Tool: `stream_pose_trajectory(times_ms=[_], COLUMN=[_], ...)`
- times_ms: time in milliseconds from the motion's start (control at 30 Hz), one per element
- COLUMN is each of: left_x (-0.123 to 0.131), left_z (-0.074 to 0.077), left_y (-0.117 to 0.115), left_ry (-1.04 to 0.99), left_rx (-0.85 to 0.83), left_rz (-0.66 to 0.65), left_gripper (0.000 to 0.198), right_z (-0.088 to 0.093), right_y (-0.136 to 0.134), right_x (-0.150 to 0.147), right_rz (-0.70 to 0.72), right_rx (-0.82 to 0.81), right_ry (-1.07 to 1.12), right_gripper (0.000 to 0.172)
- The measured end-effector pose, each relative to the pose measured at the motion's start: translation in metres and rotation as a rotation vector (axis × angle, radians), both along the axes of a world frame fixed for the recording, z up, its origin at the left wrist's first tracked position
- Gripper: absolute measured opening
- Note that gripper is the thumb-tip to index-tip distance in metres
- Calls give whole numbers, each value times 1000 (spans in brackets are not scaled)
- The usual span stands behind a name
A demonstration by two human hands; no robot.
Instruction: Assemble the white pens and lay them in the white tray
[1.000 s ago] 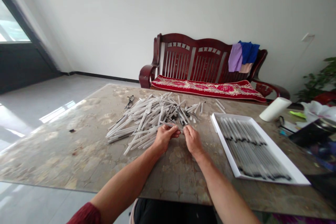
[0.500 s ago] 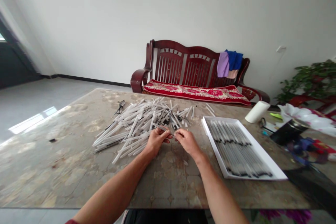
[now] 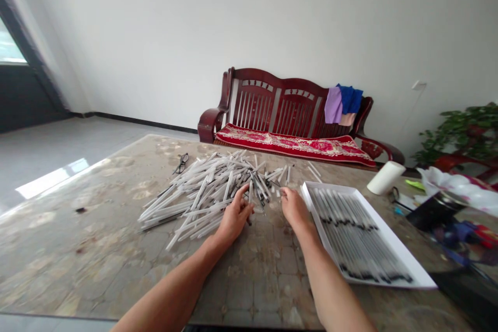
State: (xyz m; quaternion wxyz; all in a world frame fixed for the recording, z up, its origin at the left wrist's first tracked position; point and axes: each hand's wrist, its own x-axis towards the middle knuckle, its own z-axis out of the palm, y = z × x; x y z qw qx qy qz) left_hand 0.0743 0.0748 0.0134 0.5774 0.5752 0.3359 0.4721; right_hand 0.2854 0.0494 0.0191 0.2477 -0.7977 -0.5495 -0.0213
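A loose heap of thin white plastic tubes (image 3: pixel 210 192), some with black parts, lies across the middle of a marble-patterned table (image 3: pixel 78 254). My left hand (image 3: pixel 234 216) is at the heap's near right edge, its fingers closed on a thin tube (image 3: pixel 250 198) that stands steeply upward. My right hand (image 3: pixel 294 209) rests just right of the heap with its fingers together. Nothing shows in it, though the fingers hide its palm. Beside that hand lies a white tray (image 3: pixel 392 241) holding neat parallel rows of tubes with black bands.
Folding glasses (image 3: pixel 181 163) lie behind the heap. A white paper roll (image 3: pixel 386 177) stands past the tray, with a dark cylinder (image 3: pixel 436 211) and assorted items at the table's right. A red-cushioned wooden bench (image 3: pixel 272 109) stands beyond the table.
My hands have moved apart. Earlier they met over a tube lying crosswise; now the left holds a tube steeply upright and the right sits nearer the tray. The view has tilted slightly.
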Motion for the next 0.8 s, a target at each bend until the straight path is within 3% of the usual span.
stream_pose_trajectory(times_ms=[200, 333, 467, 600, 700, 800], left_x=[-1, 2, 4, 0, -3, -3], left_z=[3, 9, 11, 12, 14, 14], left_y=[0, -1, 0, 4, 8, 10], left_ry=[-99, -179, -222, -310, -354, -371], left_rx=[-113, -85, -81, -164, -260, -318], left_rz=[-116, -117, -37, 72, 131, 142], left_gripper=[26, 28, 31, 41, 48, 51], right_z=[4, 2, -2, -8, -12, -12], right_y=[25, 23, 6, -16, -27, -29], right_x=[-10, -12, -7, -12, -27, -46], right_rz=[-22, -33, -65, -13, 141, 290], right_rx=[-110, -135, -133, 65, 268, 353], right_ry=[-152, -188, -200, -92, 74, 139], right_gripper=[14, 16, 20, 19, 21, 23])
